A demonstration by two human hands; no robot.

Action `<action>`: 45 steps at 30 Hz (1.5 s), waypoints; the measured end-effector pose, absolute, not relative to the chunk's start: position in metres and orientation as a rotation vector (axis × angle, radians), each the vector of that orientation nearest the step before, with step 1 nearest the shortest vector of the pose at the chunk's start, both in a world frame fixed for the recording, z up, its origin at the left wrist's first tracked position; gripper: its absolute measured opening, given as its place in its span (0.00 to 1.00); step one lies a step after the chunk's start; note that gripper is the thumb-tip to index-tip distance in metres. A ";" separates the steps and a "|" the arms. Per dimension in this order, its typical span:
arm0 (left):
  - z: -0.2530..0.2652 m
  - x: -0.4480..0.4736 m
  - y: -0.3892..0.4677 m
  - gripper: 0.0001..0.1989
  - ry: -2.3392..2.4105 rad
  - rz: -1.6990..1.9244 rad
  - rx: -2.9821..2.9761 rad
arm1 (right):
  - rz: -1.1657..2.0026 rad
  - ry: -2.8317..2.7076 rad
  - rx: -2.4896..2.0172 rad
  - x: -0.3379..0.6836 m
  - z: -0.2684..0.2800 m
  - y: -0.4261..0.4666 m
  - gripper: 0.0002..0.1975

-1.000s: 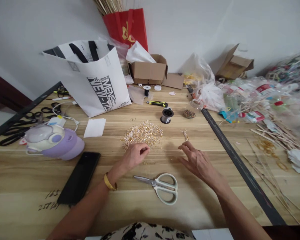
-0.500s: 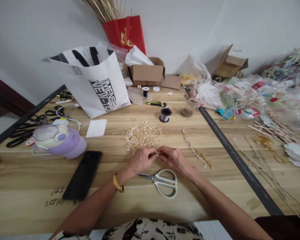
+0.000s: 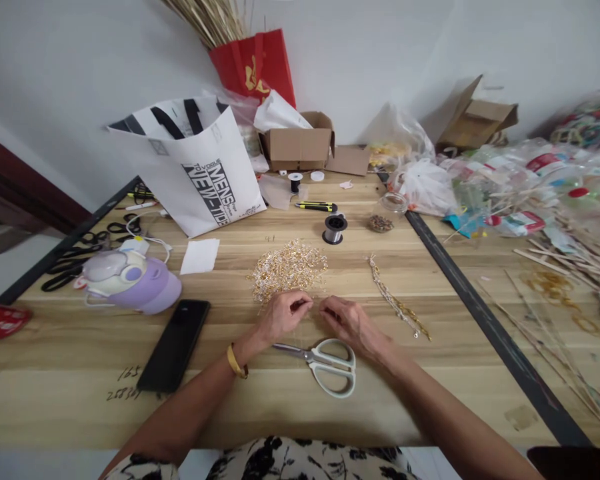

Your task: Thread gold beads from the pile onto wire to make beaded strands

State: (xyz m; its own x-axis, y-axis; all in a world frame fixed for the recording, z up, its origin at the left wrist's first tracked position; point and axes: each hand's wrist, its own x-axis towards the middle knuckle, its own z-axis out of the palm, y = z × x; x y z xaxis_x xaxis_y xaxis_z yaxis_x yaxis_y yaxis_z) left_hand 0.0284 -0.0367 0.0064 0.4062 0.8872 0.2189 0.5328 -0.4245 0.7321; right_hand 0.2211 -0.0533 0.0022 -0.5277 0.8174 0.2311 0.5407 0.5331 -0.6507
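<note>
My left hand (image 3: 283, 316) is closed in a pinch at the near edge of a loose pile of gold and clear beads (image 3: 289, 267). Whatever it holds is too small to name. A short gap to the right, my right hand (image 3: 347, 321) is pinched too, its fingertips turned toward the left ones; what lies in them cannot be made out. Just below both hands rest scissors (image 3: 325, 365) with pale handles, blades pointing left. Strands of silver and gold beads (image 3: 396, 298) lie to the right of my right hand.
Behind the pile stand a spool of wire (image 3: 334, 229), a box cutter (image 3: 316, 207) and a jar of brown beads (image 3: 383, 222). On the left are a black phone (image 3: 174, 345), a purple bottle (image 3: 145, 283) and a white bag (image 3: 215, 173). Plastic bottles (image 3: 545, 163) crowd the right.
My hands have drawn slightly apart; their fingertips met before and now a gap shows between them. The view has shifted a little, bringing more of a red can in at left.
</note>
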 end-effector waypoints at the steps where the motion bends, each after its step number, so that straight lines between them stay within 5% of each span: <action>1: 0.006 0.028 -0.036 0.07 1.202 0.819 2.103 | 0.709 -2.237 -1.082 0.220 0.003 -0.053 0.06; 45: 0.016 0.024 -0.022 0.07 1.213 0.628 2.143 | 1.009 -2.079 -1.098 0.213 0.002 -0.021 0.04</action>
State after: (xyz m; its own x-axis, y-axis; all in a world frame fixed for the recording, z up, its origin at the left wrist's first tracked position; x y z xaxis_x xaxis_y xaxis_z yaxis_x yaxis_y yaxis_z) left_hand 0.0238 -0.0222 0.0156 0.4725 0.8744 0.1104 0.5954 -0.4091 0.6915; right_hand 0.2125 -0.0213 0.0022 -0.4967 0.8570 0.1370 0.4226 0.3767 -0.8243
